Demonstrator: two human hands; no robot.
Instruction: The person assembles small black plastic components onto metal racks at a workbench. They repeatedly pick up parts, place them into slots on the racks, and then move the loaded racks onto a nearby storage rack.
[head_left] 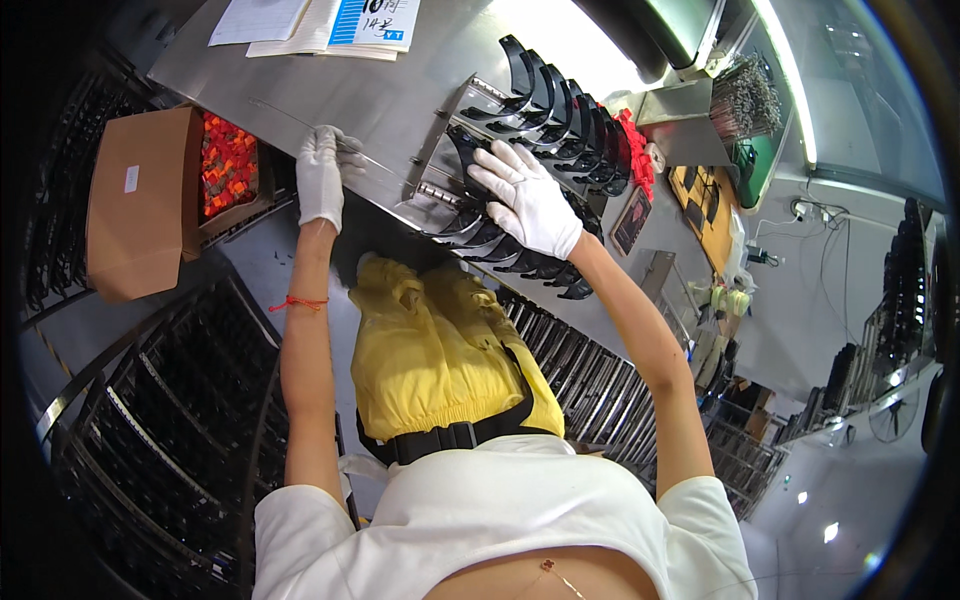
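My left hand [322, 178], in a white glove, is at the table's front edge. Its fingers are closed on a thin metal rod [378, 163], which sticks out to both sides of the glove. My right hand [530, 200], gloved too, has its fingers stretched out over a glossy black curved part [464, 146]. The palm hides most of that part, and I cannot tell how firmly it touches. More black curved parts [553, 100] stand in a row on a metal rack [437, 193] behind and in front of this hand.
A cardboard box [140, 190] of red-orange pieces [226, 165] stands left of the metal table [400, 90]. Papers [300, 25] lie at the far left. Red pieces [633, 155], a phone-like device [631, 220] and a bin of thin metal rods [745, 95] are on the right.
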